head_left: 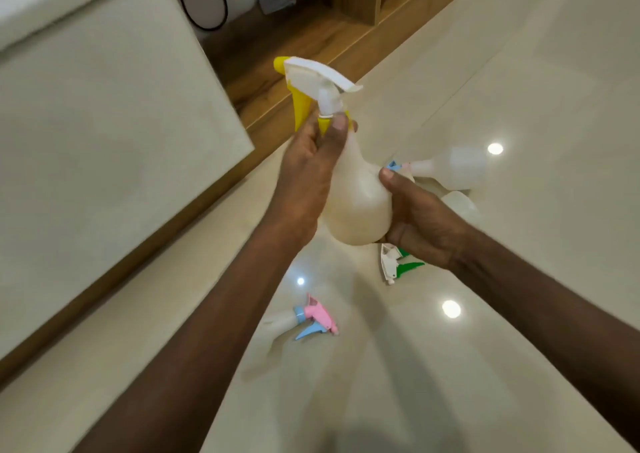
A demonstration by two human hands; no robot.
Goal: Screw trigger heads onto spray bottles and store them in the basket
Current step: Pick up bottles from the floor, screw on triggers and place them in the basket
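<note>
Bottle is gripped underneath by right hand; yellow trigger head, at twelve o'clock, is pinched at its collar by left hand.

Floor open right; pink trigger head, green trigger head, lying bottle clutter middle; bed blocks left.

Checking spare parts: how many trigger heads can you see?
3 clearly: the yellow-and-white head on the held bottle, a pink-and-blue head and a green-and-white head on the floor. A blue bit behind may be another.
</note>
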